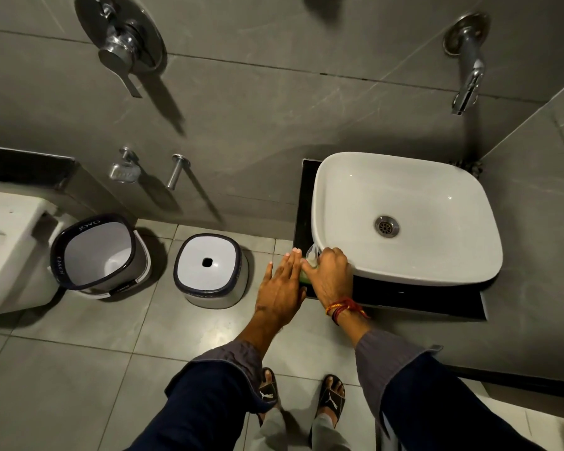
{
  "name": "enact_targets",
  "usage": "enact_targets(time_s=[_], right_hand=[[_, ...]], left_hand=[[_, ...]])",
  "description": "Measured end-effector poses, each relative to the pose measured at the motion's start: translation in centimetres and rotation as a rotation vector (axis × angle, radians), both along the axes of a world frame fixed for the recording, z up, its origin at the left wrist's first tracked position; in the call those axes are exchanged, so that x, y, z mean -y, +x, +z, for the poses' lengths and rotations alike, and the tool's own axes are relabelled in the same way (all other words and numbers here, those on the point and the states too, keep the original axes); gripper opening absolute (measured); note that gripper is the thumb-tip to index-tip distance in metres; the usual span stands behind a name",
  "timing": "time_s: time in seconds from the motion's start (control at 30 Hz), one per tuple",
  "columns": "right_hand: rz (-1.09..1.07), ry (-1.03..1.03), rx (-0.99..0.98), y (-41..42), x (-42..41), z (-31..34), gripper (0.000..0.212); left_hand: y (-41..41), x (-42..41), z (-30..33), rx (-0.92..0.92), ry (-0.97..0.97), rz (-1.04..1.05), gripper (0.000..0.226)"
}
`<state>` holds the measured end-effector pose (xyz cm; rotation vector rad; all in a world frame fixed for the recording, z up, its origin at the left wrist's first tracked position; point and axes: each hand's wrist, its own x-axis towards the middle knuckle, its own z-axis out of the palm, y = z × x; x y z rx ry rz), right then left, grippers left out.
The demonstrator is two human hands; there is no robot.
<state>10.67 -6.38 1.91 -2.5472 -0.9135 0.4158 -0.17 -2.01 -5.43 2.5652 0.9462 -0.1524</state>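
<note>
Partly hidden, the green object (304,277) sits under the right hand (331,273).

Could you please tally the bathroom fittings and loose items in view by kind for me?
Chrome wall fittings: 4 (lever mixer, spout, soap dish, peg)
White ceramic fixtures: 2 (square basin, toilet)
White dark-rimmed plastic floor items: 2 (bucket, stool)
Green object gripped by right hand: 1
Total: 9

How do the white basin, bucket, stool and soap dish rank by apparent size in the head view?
1. White basin, largest.
2. Bucket and stool: nearly alike, so I would not rank them.
3. Soap dish, smallest, though farther away.
</note>
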Motion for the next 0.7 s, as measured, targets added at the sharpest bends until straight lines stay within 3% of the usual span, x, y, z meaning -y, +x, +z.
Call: enact_targets(time_s=[0.1, 0.23, 0.5, 0.7], right_hand=[[0.003, 0.029, 0.074, 0.0, 0.2, 0.2, 0.055], [0.064, 0.096, -0.038, -0.3, 0.6, -0.4, 0.034], [-0.078, 0.095, -0.035, -0.8, 1.4, -0.6, 0.054], [-0.07, 0.199, -0.104, -1.1, 1.5, -1.2, 0.032]], left_hand=[[0.2, -0.1, 0.1, -0.008, 0.008, -0.006, 0.078], [0.3, 0.0, 0.1, -0.042, 0.026, -0.026, 0.078], [0.4, 0.6, 0.6, -0.065, 0.049, -0.029, 0.077], [0.5, 0.9, 0.9, -0.077, 0.03, 0.013, 0.078]])
